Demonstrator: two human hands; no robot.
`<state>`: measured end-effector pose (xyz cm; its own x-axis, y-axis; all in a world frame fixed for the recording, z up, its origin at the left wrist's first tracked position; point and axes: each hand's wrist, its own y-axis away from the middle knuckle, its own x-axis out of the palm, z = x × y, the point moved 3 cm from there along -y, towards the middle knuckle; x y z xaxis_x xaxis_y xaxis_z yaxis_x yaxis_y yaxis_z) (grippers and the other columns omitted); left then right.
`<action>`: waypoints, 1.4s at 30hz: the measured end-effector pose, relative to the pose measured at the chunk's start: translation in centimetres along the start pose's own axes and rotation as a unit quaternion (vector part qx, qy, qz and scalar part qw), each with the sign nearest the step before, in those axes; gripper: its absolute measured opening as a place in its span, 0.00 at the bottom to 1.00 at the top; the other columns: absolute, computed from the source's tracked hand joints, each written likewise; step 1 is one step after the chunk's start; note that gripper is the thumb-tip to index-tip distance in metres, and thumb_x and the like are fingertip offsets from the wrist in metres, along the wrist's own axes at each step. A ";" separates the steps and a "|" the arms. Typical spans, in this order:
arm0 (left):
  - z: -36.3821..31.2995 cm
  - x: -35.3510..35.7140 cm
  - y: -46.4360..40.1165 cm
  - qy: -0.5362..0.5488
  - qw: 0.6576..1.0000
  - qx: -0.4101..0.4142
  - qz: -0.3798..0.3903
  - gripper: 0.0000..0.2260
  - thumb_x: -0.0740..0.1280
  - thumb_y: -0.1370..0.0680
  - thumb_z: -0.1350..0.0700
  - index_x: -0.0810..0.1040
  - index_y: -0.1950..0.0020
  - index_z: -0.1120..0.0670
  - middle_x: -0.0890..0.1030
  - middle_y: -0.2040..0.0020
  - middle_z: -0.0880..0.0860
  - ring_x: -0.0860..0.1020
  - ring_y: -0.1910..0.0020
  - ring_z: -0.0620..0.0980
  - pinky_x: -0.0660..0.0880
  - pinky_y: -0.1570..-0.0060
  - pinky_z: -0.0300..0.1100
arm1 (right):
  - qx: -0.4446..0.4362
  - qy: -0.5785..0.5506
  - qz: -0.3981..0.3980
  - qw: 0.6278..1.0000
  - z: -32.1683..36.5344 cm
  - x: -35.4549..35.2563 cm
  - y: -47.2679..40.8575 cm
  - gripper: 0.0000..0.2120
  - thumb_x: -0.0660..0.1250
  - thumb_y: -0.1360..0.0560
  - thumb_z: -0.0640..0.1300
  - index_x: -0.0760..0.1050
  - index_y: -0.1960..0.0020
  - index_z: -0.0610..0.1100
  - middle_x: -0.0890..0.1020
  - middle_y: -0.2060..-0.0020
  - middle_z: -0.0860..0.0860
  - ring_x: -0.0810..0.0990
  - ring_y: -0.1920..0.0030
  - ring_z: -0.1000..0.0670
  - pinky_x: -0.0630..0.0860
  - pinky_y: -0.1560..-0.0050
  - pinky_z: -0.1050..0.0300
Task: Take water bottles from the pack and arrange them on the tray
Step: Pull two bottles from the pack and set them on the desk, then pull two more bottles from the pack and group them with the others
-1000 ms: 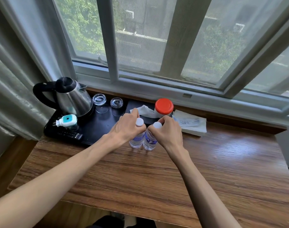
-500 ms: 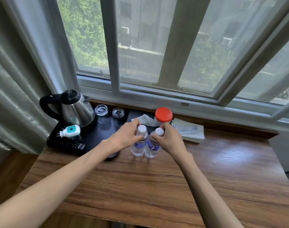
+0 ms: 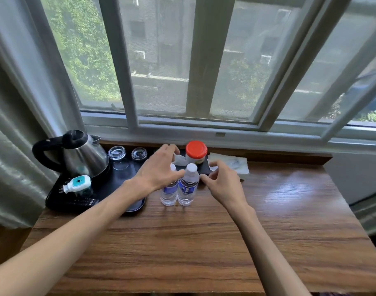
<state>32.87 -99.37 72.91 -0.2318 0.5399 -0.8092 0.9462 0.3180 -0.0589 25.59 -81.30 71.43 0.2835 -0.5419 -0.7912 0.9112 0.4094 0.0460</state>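
Note:
Two small clear water bottles with white caps and blue labels stand upright side by side on the wooden table, the left bottle (image 3: 169,194) touching the right bottle (image 3: 188,186). They stand just right of the black tray (image 3: 110,189). My left hand (image 3: 159,169) hovers over the left bottle's cap with its fingers spread and holds nothing. My right hand (image 3: 223,182) is a little to the right of the right bottle, fingers apart and empty. No bottle pack is in view.
On the tray stand a steel kettle (image 3: 80,154), two upturned glasses (image 3: 127,153), a white-and-teal plug-in device (image 3: 77,184) and a red-lidded jar (image 3: 196,151). Paper sachets (image 3: 232,164) lie by the window sill. Curtains hang at the left.
Both hands have let go of the bottle caps and drawn slightly apart with fingers spread. The bottles stay standing. The camera has tilted up toward the window.

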 end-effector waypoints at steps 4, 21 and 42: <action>-4.5 1.9 -0.4 0.003 0.999 0.049 0.012 0.21 0.73 0.28 0.52 0.74 0.38 0.55 0.72 0.47 0.50 0.74 0.44 0.50 0.72 0.42 0.42 | 0.037 -0.015 -0.023 0.999 -3.9 -3.2 1.3 0.21 0.72 0.26 0.52 0.75 0.35 0.47 0.84 0.54 0.54 0.82 0.45 0.48 0.77 0.45 0.52; -24.9 28.1 1.2 -0.090 0.935 0.115 0.323 0.30 0.69 0.24 0.48 0.67 0.25 0.58 0.72 0.28 0.57 0.71 0.30 0.54 0.69 0.31 0.46 | 0.237 -0.042 0.052 0.969 -34.1 -16.0 15.5 0.33 0.73 0.24 0.52 0.67 0.25 0.41 0.74 0.29 0.45 0.73 0.29 0.46 0.71 0.33 0.53; -43.8 48.7 5.7 -0.127 0.842 0.237 0.467 0.24 0.69 0.23 0.52 0.70 0.29 0.57 0.75 0.33 0.56 0.75 0.37 0.52 0.74 0.36 0.45 | 0.431 -0.144 0.018 0.891 -57.8 -21.4 25.9 0.26 0.73 0.25 0.50 0.73 0.30 0.45 0.79 0.35 0.46 0.78 0.34 0.47 0.73 0.35 0.54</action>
<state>17.05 -37.14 58.83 0.6619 0.1792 -0.7278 0.6871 -0.5330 0.4937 25.82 -16.64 54.31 0.2693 -0.7567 -0.5957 0.7562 -0.2169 0.6174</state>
